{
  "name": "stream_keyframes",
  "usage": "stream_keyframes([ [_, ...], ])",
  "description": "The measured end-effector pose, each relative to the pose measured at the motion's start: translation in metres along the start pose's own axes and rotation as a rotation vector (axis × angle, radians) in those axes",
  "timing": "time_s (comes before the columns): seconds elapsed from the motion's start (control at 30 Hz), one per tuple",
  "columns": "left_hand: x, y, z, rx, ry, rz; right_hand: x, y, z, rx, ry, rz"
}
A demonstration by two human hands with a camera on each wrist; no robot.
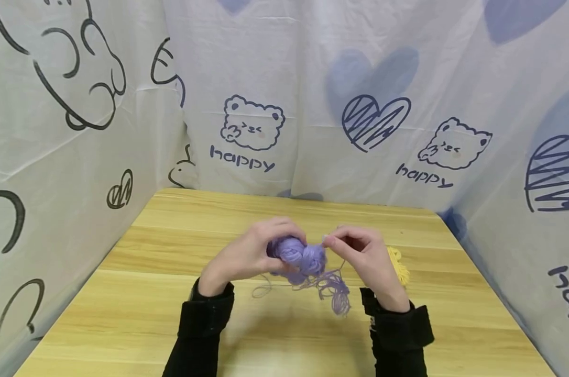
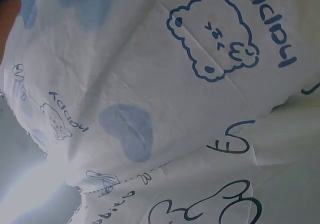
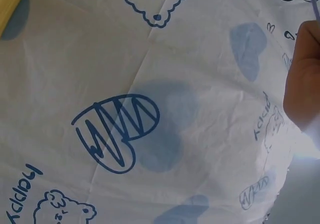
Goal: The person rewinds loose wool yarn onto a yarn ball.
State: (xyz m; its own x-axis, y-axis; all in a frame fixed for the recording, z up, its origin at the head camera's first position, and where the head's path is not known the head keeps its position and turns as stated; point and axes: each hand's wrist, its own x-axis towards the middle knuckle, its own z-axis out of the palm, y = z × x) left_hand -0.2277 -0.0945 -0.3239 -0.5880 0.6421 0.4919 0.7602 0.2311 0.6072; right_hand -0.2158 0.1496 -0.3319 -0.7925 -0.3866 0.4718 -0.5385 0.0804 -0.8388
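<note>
A ball of purple yarn [image 1: 296,254] is held above the table by my left hand [image 1: 253,251], its thumb and fingers curled round the left side. On the other side of the ball, my right hand [image 1: 367,256] pinches a strand of the yarn between thumb and fingertips. Below the ball dangles a loose, looped tangle of purple strands [image 1: 336,296], and a thin loop trails toward the left. Only an edge of each hand shows in the wrist views, with the right hand [image 3: 305,79] at the right border.
A bundle of yellow yarn [image 1: 399,266] lies on the wooden table [image 1: 148,298], partly hidden behind my right hand. White cloth printed with bears and hearts [image 1: 308,68] hangs along the back and both sides.
</note>
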Motion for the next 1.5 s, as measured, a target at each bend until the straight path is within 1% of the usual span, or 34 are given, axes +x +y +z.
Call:
stream_keyframes([
  [0.07,-0.001,-0.001,-0.001,-0.061,-0.038,0.042,0.002,0.003,0.000,-0.009,0.022,-0.001],
  [0.13,-0.001,0.000,-0.002,-0.154,-0.048,0.062,0.005,0.008,0.002,-0.007,0.037,0.014],
  [0.17,-0.002,0.001,-0.003,-0.199,-0.038,0.061,0.008,0.010,0.003,-0.003,0.044,0.020],
  [0.23,-0.004,0.003,-0.005,-0.281,0.009,0.049,0.012,0.015,0.005,0.029,0.040,0.024],
  [0.3,-0.005,0.006,-0.008,-0.359,0.089,0.023,0.016,0.020,0.008,0.070,0.026,0.027],
  [0.4,-0.007,0.010,-0.012,-0.431,0.243,-0.020,0.020,0.025,0.013,0.116,0.000,0.024],
  [0.5,-0.006,0.013,-0.016,-0.477,0.426,-0.081,0.022,0.026,0.017,0.098,-0.016,0.045],
  [0.53,-0.005,0.013,-0.017,-0.489,0.485,-0.098,0.023,0.027,0.018,0.070,-0.025,0.050],
  [0.6,-0.004,0.013,-0.018,-0.515,0.595,-0.126,0.024,0.027,0.019,0.028,-0.060,0.070],
  [0.67,-0.002,0.011,-0.018,-0.529,0.685,-0.137,0.024,0.029,0.020,0.006,-0.108,0.083],
  [0.77,0.001,0.008,-0.018,-0.530,0.777,-0.151,0.024,0.032,0.020,0.011,-0.171,0.078],
  [0.83,0.003,0.006,-0.017,-0.511,0.814,-0.157,0.024,0.033,0.020,0.026,-0.196,0.076],
  [0.9,0.004,0.005,-0.016,-0.458,0.835,-0.164,0.023,0.033,0.019,0.029,-0.216,0.085],
  [1.0,0.005,0.003,-0.014,-0.327,0.826,-0.174,0.019,0.029,0.017,0.030,-0.248,0.094],
  [1.07,0.004,0.002,-0.013,-0.207,0.785,-0.185,0.015,0.024,0.014,0.031,-0.268,0.094],
  [1.1,0.004,0.000,-0.013,-0.150,0.753,-0.185,0.013,0.020,0.012,0.032,-0.271,0.103],
  [1.2,0.001,-0.003,-0.012,-0.005,0.611,-0.174,0.006,0.009,0.009,0.034,-0.256,0.122],
  [1.27,-0.001,-0.004,-0.012,0.068,0.507,-0.153,0.004,0.003,0.007,0.043,-0.231,0.118],
  [1.3,-0.002,-0.004,-0.012,0.089,0.455,-0.141,0.003,0.001,0.006,0.046,-0.215,0.115],
  [1.37,-0.002,-0.003,-0.011,0.118,0.363,-0.124,0.001,-0.003,0.005,0.058,-0.191,0.084],
  [1.5,-0.003,-0.002,-0.010,0.120,0.206,-0.113,-0.001,-0.007,0.003,0.075,-0.136,0.022],
])
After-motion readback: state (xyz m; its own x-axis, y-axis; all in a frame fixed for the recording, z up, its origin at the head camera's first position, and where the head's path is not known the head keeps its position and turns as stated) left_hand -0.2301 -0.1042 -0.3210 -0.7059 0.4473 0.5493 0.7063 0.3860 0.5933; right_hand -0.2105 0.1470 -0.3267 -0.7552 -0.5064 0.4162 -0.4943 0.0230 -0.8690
